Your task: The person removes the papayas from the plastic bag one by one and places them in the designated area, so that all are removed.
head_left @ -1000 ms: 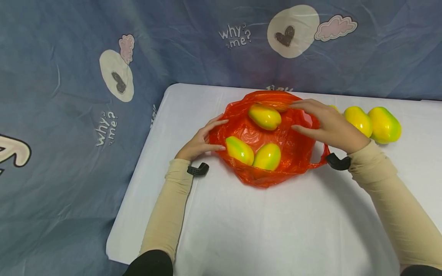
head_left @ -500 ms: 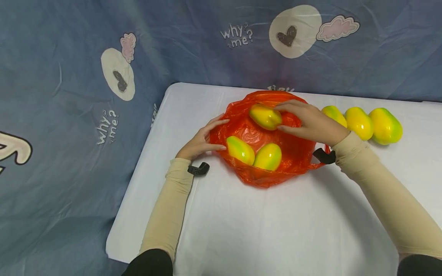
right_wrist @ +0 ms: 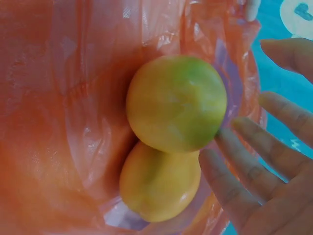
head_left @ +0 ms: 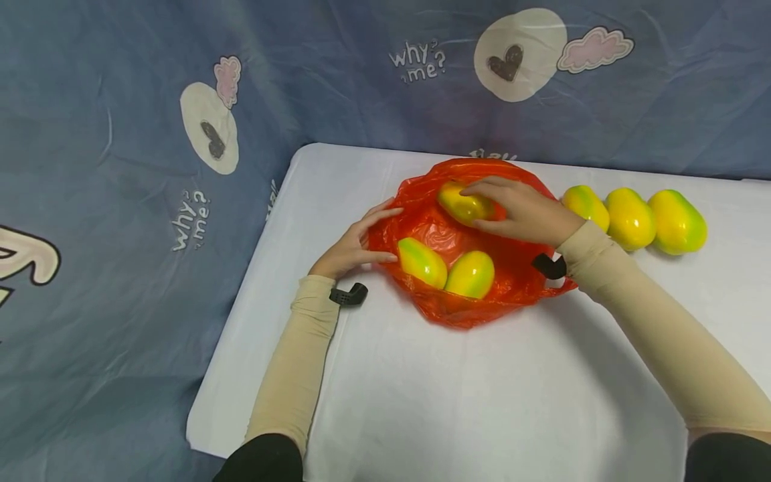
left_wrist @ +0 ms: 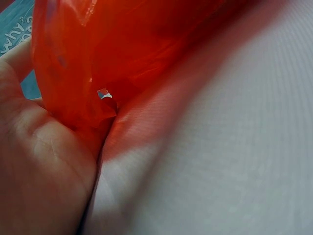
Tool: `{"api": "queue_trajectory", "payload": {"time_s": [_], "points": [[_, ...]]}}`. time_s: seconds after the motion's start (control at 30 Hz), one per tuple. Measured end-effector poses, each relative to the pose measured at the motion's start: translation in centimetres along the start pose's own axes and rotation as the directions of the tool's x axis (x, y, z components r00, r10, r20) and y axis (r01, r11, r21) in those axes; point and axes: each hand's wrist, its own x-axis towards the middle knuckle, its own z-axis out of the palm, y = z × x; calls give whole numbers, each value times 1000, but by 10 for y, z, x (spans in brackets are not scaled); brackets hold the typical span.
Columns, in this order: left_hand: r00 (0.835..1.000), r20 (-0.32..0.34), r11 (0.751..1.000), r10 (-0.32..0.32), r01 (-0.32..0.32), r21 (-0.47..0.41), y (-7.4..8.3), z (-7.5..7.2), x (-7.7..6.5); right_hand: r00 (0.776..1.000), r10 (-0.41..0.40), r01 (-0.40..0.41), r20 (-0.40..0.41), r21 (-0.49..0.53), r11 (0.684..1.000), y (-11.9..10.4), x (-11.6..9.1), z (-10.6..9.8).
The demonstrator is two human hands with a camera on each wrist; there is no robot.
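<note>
A red plastic bag (head_left: 512, 268) lies with its mouth spread wide, three yellow-green mangoes inside. My left hand (head_left: 351, 244) rests against the bag's left side, fingers and thumb extended; in the left wrist view, red film lies against the palm (left_wrist: 46, 166). Over the bag's far part, my right hand (head_left: 521, 213) overlaps the back mango (head_left: 453, 201) with fingers spread. Two more mangoes, a left one (head_left: 423, 263) and a right one (head_left: 471, 276), sit side by side at the front. The right wrist view shows outstretched fingers (right_wrist: 274, 152) right beside two mangoes.
Three mangoes stand in a row right of the bag: a near-bag one (head_left: 586, 206), a middle one (head_left: 630, 217) and an outer one (head_left: 677, 222). A white cloth (head_left: 482, 402) covers the table. Behind hangs a blue printed curtain (head_left: 337, 73).
My right hand has moved left from the bag's right rim to over the back mango, uncovering the nearest mango of the row. The left hand has stayed at the bag.
</note>
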Motion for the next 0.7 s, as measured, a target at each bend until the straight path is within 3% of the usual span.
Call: {"api": "queue_trajectory", "payload": {"time_s": [0.37,0.7], "points": [[1000,4,1000,7,-7,-4,-3,-1,1,999,28,-27,23,-35,999,6,16,6],[999,-2,999,-35,35,-18,7,2,-1,996,73,-72,44,-32,997,11,22,13]]}}
